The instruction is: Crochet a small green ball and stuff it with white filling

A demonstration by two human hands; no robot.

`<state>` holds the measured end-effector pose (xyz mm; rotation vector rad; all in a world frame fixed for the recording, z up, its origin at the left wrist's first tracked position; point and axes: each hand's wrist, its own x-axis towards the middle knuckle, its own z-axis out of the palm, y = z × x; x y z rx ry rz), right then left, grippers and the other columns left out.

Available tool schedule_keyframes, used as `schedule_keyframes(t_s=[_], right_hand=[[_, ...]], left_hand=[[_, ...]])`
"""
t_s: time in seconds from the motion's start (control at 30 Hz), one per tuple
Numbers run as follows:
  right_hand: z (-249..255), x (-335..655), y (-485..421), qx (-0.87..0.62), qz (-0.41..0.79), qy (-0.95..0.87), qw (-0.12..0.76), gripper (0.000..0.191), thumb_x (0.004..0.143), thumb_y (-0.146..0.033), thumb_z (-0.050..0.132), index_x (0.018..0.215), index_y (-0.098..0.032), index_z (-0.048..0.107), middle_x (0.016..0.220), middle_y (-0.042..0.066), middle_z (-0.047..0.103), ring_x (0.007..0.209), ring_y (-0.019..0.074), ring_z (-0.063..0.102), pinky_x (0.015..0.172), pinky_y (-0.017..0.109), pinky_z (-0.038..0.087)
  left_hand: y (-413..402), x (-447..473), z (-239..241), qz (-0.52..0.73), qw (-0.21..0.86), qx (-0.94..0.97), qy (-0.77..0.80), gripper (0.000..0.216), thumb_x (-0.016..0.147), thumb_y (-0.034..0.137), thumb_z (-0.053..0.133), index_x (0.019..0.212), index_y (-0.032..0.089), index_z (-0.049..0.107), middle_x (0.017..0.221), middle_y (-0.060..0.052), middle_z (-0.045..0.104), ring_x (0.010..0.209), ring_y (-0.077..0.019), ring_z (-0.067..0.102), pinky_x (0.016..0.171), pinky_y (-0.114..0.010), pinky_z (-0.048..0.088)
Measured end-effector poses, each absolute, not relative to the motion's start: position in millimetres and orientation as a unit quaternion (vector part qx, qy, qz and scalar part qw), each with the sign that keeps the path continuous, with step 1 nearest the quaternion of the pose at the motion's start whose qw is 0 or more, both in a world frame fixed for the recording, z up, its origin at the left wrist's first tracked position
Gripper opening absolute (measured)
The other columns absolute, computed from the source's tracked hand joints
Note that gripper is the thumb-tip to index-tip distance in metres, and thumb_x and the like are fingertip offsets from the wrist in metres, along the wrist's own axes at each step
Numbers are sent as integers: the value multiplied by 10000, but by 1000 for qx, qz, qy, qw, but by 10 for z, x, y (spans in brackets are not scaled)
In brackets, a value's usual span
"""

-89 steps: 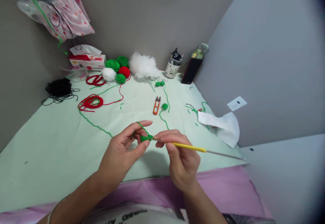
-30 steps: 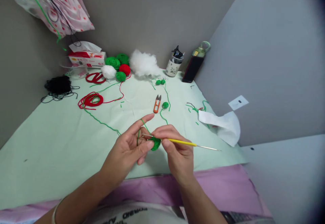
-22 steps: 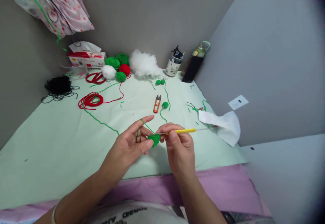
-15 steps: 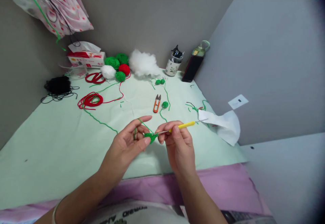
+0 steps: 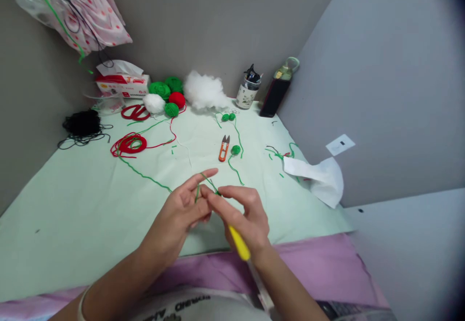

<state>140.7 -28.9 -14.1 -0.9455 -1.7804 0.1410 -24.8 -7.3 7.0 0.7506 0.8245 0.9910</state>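
Observation:
My left hand (image 5: 183,209) is closed on a small green crochet piece (image 5: 217,193), most of which the fingers hide. Green yarn (image 5: 204,176) loops over its raised index finger and runs down to the piece. My right hand (image 5: 247,214) grips a crochet hook by its yellow handle (image 5: 240,243), which points down toward me; the hook's tip is hidden at the piece. The fingertips of both hands meet there. Just beyond lie orange thread snips (image 5: 224,149) and a small green crocheted ball (image 5: 236,150) with a yarn tail.
Yarn balls (image 5: 160,90), white stuffing (image 5: 205,90), a tissue box (image 5: 123,86) and red-handled scissors (image 5: 135,112) stand along the back. Black yarn (image 5: 82,123) and coiled red yarn (image 5: 132,142) lie left. A jar (image 5: 247,93), a bottle (image 5: 278,88) and white paper (image 5: 319,178) are right.
My right hand has turned, swinging the hook's yellow handle from pointing right to pointing down toward me. Its fingers now cover the green piece beside my left fingertips.

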Motion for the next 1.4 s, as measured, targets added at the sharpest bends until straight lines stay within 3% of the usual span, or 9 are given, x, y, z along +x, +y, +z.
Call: schedule_keyframes(t_s=[0.1,0.2,0.33,0.57,0.7,0.8,0.97,1.17,1.4], right_hand=[[-117,1397,-247,-390,211,-636,631,256,1043,-188,562,1121,-303,777,956,58,771,837,203,708,723,372,595],[-91,1382,-199,-364,325,-572,659,218,1050,-252,585,999,-278,795,891,48,751,783,185,676,667,339,563],[-130,1360,-206,-379,293,-621,620,212,1034,-210,607,1086,-292,796,1002,64,786,959,223,719,798,388,592],[-159,1367,-241,-399,99,-712,570,341,985,-127,647,1214,-340,783,1093,75,782,958,219,727,796,383,607],[-119,1424,-188,-402,276,-574,658,206,1021,-213,623,1030,-289,814,919,51,763,771,182,680,685,348,563],[-123,1429,-157,-368,399,-510,668,183,1017,-301,650,942,-267,814,867,39,747,689,158,631,631,323,524],[-164,1390,-143,-386,418,-518,639,155,984,-359,705,936,-265,818,896,44,779,843,192,677,741,338,553],[-115,1419,-110,-367,514,-436,641,225,967,-418,716,857,-228,767,810,22,734,696,141,614,661,281,513],[-126,1470,-135,-373,499,-469,626,251,1009,-420,650,878,-223,733,819,33,731,732,165,642,691,312,528]], left_hand=[[-25,-296,99,431,780,296,345,425,807,272,893,1216,218,789,777,59,547,524,-16,295,561,-173,398],[-20,-300,93,451,760,320,341,410,801,257,896,1201,271,809,851,25,610,626,-57,446,604,-185,439],[-68,-247,49,456,723,377,357,369,834,299,883,1197,322,820,928,2,671,828,-115,560,745,-200,482],[-38,-226,39,452,766,291,352,419,815,294,898,1225,261,815,775,30,612,652,-71,468,725,-186,481],[9,-287,29,411,821,234,319,320,822,272,872,1129,185,850,651,79,476,515,-31,250,789,-239,523],[-10,-297,24,428,796,274,330,299,815,274,873,1110,225,854,783,25,629,602,-57,428,816,-245,500],[-67,-271,7,426,741,368,364,357,810,331,888,1162,306,835,1049,-40,751,1019,-200,602,937,-303,465],[-63,-300,-23,429,708,416,376,395,842,350,862,1232,327,804,925,-7,643,903,-176,583,872,-291,476],[-78,-327,-1,433,680,442,392,378,857,309,841,1232,327,797,927,-7,621,889,-172,586,866,-286,504]])
